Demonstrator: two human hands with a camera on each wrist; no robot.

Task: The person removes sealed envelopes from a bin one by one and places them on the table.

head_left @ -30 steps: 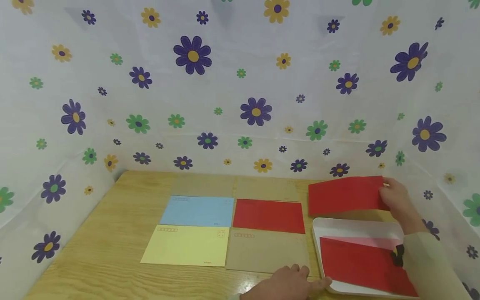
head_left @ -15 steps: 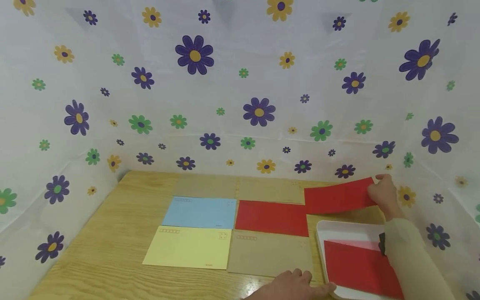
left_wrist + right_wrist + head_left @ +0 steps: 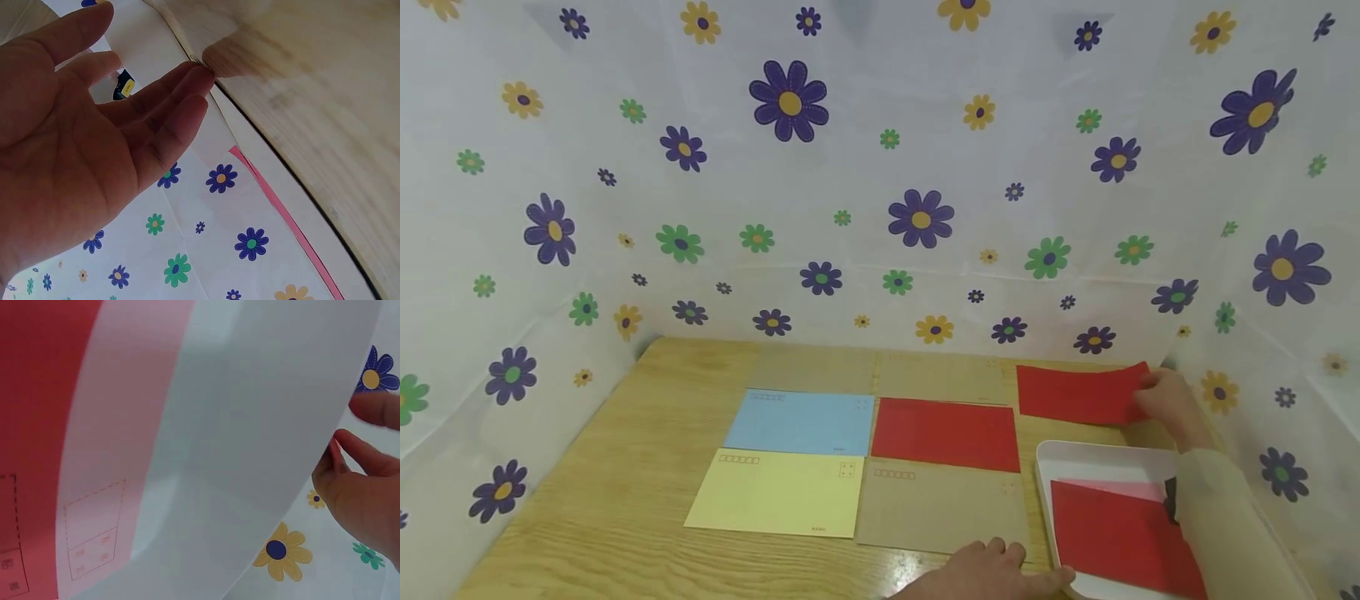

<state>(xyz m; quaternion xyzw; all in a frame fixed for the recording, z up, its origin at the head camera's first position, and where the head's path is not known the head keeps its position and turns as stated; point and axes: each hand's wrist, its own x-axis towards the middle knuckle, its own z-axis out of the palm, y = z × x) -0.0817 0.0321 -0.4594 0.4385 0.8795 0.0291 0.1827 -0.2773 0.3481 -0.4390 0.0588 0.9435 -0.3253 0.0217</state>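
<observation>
The right hand (image 3: 1172,404) pinches the right end of a red envelope (image 3: 1075,393), held low over the back right of the table, its right end slightly bent up. Below it stands a white tray (image 3: 1097,454) with another red envelope (image 3: 1120,533) lying on a pink one (image 3: 1131,490). In the right wrist view, thumb and fingertips of the right hand (image 3: 359,481) show past the tray's white wall. The left hand (image 3: 977,573) rests at the front, fingers loose, index fingertip at the tray's near left corner. A brown envelope (image 3: 943,504) lies just behind it.
Left of the tray, envelopes lie in two columns: yellow (image 3: 778,496), blue (image 3: 801,423), red (image 3: 946,433), and brown ones (image 3: 943,377) at the back. Flower-patterned white cloth (image 3: 850,167) walls the table (image 3: 602,467) at the back and both sides.
The right hand has moved slightly left and lowered the red envelope, which now lies flatter beside the back brown envelope. The left hand has stayed by the tray corner.
</observation>
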